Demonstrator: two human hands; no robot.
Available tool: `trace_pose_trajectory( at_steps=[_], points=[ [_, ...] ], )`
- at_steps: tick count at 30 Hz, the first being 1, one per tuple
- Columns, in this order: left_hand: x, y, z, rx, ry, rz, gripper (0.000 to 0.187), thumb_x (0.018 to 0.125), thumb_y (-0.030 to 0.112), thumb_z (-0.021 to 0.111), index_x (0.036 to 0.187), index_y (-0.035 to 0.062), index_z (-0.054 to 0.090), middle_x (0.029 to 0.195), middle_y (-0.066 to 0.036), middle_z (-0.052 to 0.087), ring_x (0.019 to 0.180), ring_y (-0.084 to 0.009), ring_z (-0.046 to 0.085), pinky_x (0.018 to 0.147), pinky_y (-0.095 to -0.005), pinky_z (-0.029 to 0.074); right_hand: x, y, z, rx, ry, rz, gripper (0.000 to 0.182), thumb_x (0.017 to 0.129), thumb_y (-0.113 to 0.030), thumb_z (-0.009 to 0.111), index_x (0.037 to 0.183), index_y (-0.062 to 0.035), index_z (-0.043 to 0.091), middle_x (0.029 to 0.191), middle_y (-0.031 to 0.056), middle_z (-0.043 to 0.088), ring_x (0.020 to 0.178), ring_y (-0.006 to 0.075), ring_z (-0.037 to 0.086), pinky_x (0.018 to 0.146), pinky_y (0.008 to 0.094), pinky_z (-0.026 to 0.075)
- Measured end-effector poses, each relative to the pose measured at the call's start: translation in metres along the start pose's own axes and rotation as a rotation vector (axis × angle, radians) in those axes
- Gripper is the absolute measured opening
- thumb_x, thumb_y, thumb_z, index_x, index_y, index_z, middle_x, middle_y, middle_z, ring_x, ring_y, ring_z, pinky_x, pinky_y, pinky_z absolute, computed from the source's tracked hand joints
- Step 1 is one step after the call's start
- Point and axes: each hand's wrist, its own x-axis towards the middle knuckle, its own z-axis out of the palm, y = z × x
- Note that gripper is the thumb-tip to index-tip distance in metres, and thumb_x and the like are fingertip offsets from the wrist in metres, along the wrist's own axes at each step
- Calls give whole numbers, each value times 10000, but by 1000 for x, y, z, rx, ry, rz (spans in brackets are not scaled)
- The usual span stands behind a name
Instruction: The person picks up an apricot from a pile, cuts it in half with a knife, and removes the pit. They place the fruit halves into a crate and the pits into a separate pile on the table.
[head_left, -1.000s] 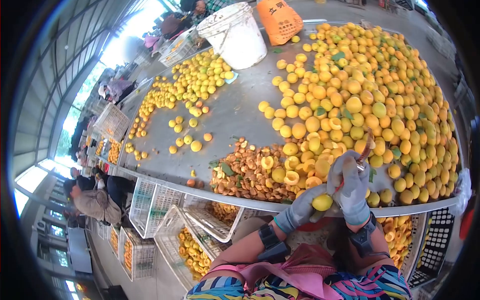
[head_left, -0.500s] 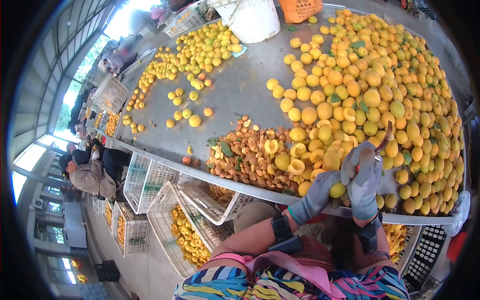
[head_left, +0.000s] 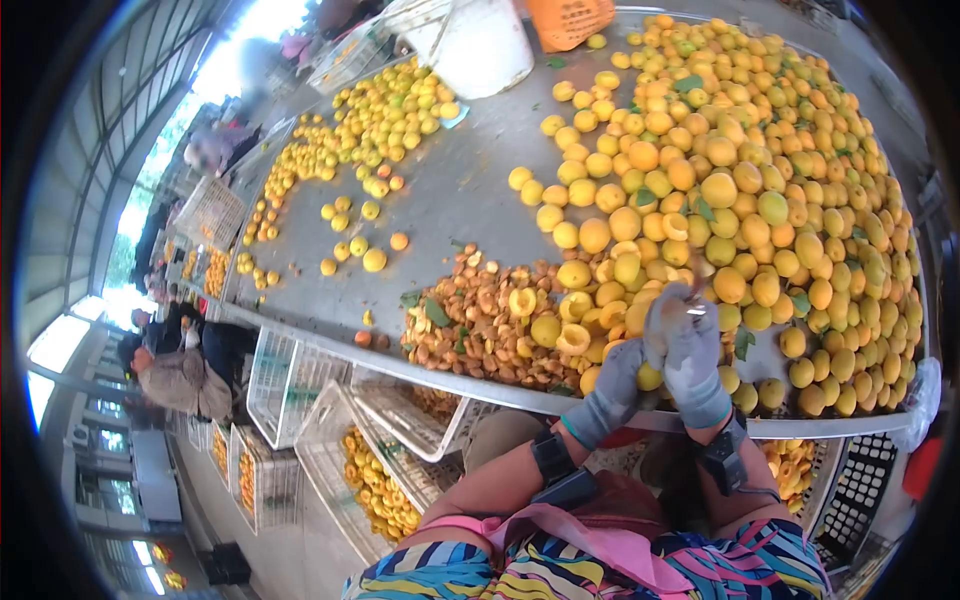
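My gloved left hand [head_left: 612, 388] and gloved right hand [head_left: 688, 345] meet above the table's near edge. A small curved knife [head_left: 697, 268] is gripped in my right hand, its blade pointing up and away, blurred now. The left fingers are closed against the right hand; whatever they hold is hidden. A yellow apricot [head_left: 649, 377] shows just below, between the two hands. Close to the left hand lie halved apricots [head_left: 573, 340] and a heap of brown pits [head_left: 470, 335]. A big pile of whole apricots [head_left: 740, 190] spreads beyond and right of my hands.
The metal table [head_left: 475, 190] carries a smaller apricot group [head_left: 385, 105], a white bucket [head_left: 480, 50] and an orange bag [head_left: 568, 22] at the back. Below its near edge stand plastic crates [head_left: 335, 450], some with apricot halves [head_left: 375, 490]. A seated person [head_left: 185, 375] is at left.
The view has turned slightly, shifting the table contents left. My hands have drawn closer together, and the knife blade has swung from leaning right to nearly upright.
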Motion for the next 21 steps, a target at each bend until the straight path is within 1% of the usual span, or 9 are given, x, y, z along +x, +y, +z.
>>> trace_pose_trajectory(
  at_steps=[1, 2, 4, 5, 7, 12, 15, 18, 21],
  points=[
    [10, -18, -29, 479, -49, 191, 215, 905, 220, 516, 980, 44, 614, 933, -37, 629, 815, -147, 609, 668, -285, 506, -2, 0, 4, -72, 1, 1, 227, 829, -160, 670, 951, 1, 570, 798, 48, 592, 698, 93, 560, 591, 219, 442],
    [6, -16, -20, 498, -92, 179, 215, 905, 220, 516, 980, 44, 614, 933, -37, 629, 815, -147, 609, 668, -285, 506, -5, -1, 8, -145, 13, -4, 213, 810, -151, 681, 923, -2, 579, 773, 50, 594, 691, 96, 561, 588, 223, 442],
    [-4, -3, 0, 520, -97, 367, 207, 902, 189, 524, 1031, 46, 599, 959, -35, 625, 842, -162, 620, 707, -297, 517, -7, -6, 15, -292, 53, -13, 186, 773, -131, 701, 867, -9, 597, 724, 54, 597, 675, 102, 564, 582, 233, 442],
    [-15, 12, 16, -149, -14, -49, 234, 912, 201, 507, 1077, 54, 584, 986, -33, 622, 886, -168, 624, 743, -314, 526, -8, -14, 21, -295, 83, -46, 186, 773, -131, 701, 867, -9, 597, 724, 54, 597, 675, 102, 564, 582, 233, 442],
    [-13, 12, 15, -63, -73, -48, 236, 913, 206, 506, 1077, 55, 583, 984, -33, 622, 882, -167, 625, 740, -312, 526, -9, -29, 37, -600, 16, -189, 221, 727, -160, 757, 789, -6, 612, 652, 36, 571, 641, 77, 524, 571, 241, 430],
    [-8, 8, 8, 232, -210, 62, 247, 918, 231, 500, 1078, 62, 582, 975, -34, 622, 862, -162, 626, 722, -305, 526, -10, -26, 37, -549, -79, -137, 293, 700, -257, 782, 784, -25, 623, 583, 66, 522, 552, 93, 482, 524, 272, 418],
    [-5, 4, 2, 395, -264, 145, 254, 920, 246, 497, 1079, 66, 582, 970, -34, 622, 850, -159, 626, 711, -301, 527, -12, -26, 35, -828, -158, -186, 327, 685, -311, 786, 766, -38, 626, 575, 106, 523, 497, 173, 488, 514, 292, 425],
    [-1, 0, -5, 543, -302, 227, 261, 923, 261, 494, 1079, 70, 581, 964, -35, 622, 838, -156, 627, 700, -297, 527, -14, -28, 38, -935, -172, -286, 315, 683, -299, 786, 724, -37, 616, 584, 103, 526, 511, 177, 511, 515, 303, 431],
    [1, -2, -10, 685, -323, 318, 269, 926, 276, 490, 1080, 74, 580, 959, -35, 622, 826, -153, 628, 689, -293, 527, -13, -26, 35, -803, -90, -259, 345, 671, -301, 795, 718, -21, 600, 597, 110, 540, 527, 172, 532, 508, 322, 434]
  ],
)
